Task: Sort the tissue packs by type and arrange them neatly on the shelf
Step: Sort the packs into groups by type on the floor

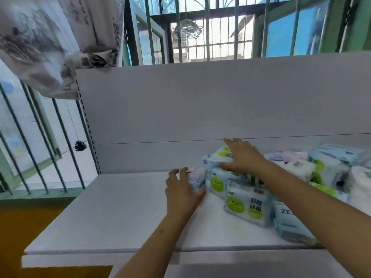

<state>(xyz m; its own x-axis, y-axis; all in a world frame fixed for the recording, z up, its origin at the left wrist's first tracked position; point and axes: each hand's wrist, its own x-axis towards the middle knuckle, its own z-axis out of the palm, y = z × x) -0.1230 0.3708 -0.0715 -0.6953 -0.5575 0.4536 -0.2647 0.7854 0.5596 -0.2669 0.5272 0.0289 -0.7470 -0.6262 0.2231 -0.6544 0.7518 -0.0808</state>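
A heap of tissue packs lies on the right half of the white shelf. My left hand grips a small pale blue and pink pack at the heap's left edge. My right hand lies across the top of a light blue pack with green circles, its thumb against the pack's front; the image is blurred there. In front stand more green-circle packs, with a pale blue lettered pack to their right. Pink and white packs lie further back.
The shelf's white back panel rises behind the packs. A slotted upright marks the shelf's left end. Beyond are window bars, a patterned curtain at upper left and an orange floor below.
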